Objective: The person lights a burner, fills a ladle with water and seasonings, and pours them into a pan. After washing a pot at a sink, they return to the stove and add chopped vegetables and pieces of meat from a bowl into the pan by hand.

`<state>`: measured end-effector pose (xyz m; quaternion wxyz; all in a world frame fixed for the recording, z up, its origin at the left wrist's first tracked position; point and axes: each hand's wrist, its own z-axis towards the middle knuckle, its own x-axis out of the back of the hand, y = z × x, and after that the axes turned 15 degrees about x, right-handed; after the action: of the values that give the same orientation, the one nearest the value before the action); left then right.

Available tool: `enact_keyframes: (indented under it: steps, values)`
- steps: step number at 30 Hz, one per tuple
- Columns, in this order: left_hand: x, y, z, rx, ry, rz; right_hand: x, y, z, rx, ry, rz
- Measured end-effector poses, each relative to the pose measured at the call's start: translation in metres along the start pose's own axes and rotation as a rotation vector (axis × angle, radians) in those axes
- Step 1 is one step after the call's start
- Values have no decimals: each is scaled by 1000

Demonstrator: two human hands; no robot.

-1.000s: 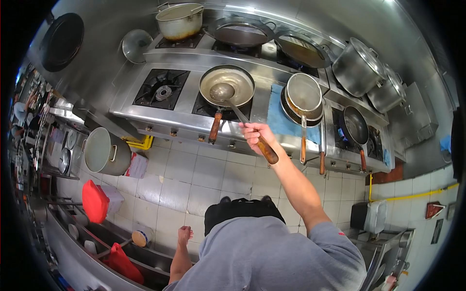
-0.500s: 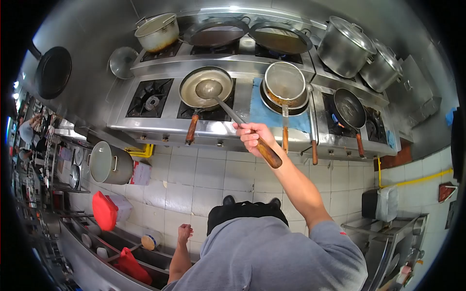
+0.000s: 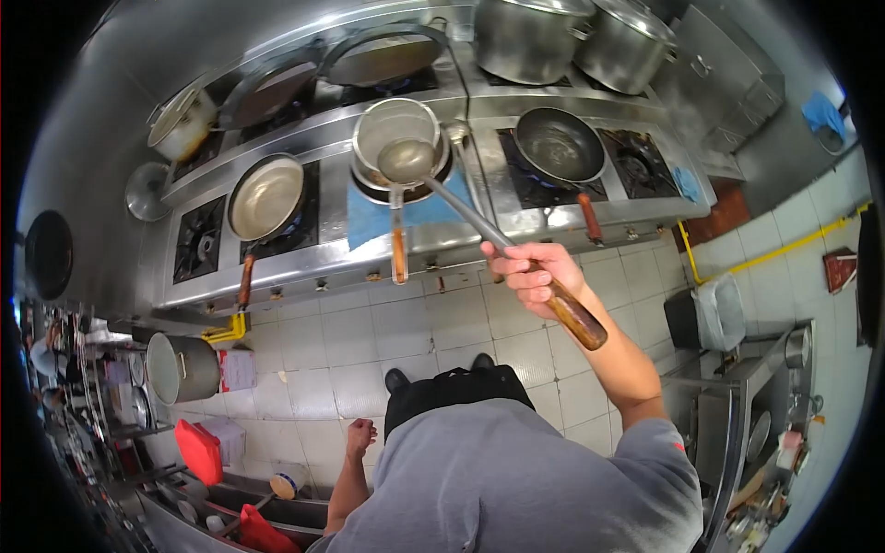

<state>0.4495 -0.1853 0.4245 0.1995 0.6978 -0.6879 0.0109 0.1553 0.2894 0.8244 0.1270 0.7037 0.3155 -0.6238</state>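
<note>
The right arm reaches forward and up from the shoulder, elbow almost straight, bare forearm showing below a grey sleeve pushed above the elbow. The right hand point(image 3: 533, 272) is closed around the handle of a ladle point(image 3: 461, 210), fingers wrapped over the top, thumb along the near side and knuckles turned left. The wrist is held level with the forearm. The left arm hangs low at the person's side, bent slightly, forearm bare. The left hand point(image 3: 361, 435) is curled into a loose fist, and nothing shows in it.
</note>
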Motion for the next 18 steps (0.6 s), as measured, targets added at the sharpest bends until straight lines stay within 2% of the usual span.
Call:
enact_keyframes:
  steps: [3, 6, 9, 14, 15, 18]
  values:
    - [-41, 19, -7, -78, -28, 111, 19, -44, -46, 99, 81, -63]
    - [-66, 31, 3, -249, -61, 252, 46, -83, -75, 197, 124, -33]
    - [-84, 48, 3, -294, -68, 314, 72, -117, -85, 297, 237, -163]
    - [-103, 83, -8, -114, -46, 258, 119, -157, -81, 436, 464, -406]
    - [-106, 91, -8, -67, -35, 257, 128, -160, -81, 472, 487, -530]
    - [-118, 116, -8, -84, -51, 301, 157, -169, -83, 546, 470, -815]
